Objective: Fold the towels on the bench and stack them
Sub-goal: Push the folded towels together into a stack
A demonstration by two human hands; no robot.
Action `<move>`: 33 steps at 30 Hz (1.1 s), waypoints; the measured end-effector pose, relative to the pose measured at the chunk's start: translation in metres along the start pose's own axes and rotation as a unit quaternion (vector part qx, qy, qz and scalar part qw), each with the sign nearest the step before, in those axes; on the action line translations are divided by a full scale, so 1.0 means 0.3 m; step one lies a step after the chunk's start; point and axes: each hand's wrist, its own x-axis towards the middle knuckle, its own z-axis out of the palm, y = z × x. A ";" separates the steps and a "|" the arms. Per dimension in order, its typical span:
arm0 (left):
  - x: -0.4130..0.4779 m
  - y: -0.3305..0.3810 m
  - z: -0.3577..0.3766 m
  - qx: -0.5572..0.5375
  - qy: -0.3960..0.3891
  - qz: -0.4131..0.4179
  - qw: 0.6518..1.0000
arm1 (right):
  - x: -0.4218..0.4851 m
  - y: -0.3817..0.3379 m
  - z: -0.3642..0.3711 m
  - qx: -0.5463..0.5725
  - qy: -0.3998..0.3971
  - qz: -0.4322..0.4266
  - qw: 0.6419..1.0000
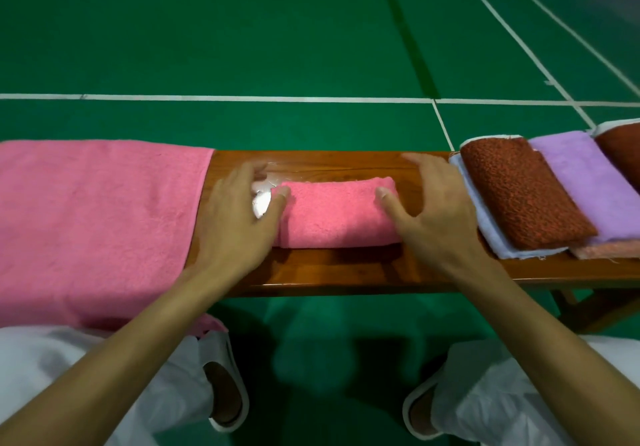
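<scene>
Two hands flank a folded pink towel (336, 217) that lies across the middle of a wooden bench (346, 165), its long side running along the seat. The left hand (239, 223) sits at this towel's left end, fingers straight and spread, the thumb tip touching the towel's upper left corner. The other fingers reach past it over the wood and are blurred, so whether they touch the bench cannot be told. The right hand (440, 217) is at the towel's right end, fingers also spread and relaxed, with the thumb lying on the towel's right edge and the rest over bare wood. Neither hand pinches the cloth.

Just left of the folded towel, under the left hand, is a pale patch (261, 203) on the seat. Further left, a large unfolded pink towel (97, 220) covers the bench and hangs over its near edge. To the right of the folded towel lie overlapping folded towels: a rust-red towel (519, 196) on top of a white towel (485, 227), then a lilac towel (588, 185) over a peach one (606, 249).

Below the folded towel, nearer the camera, are white trousers (519, 393) and white slippers (225, 393) on the green floor (242, 29), which carries white lines (242, 98) beyond the bench.
</scene>
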 end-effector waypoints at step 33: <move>0.089 -0.024 0.051 0.099 -0.094 -0.166 0.977 | 0.099 -0.012 0.015 -0.006 -0.148 0.255 0.956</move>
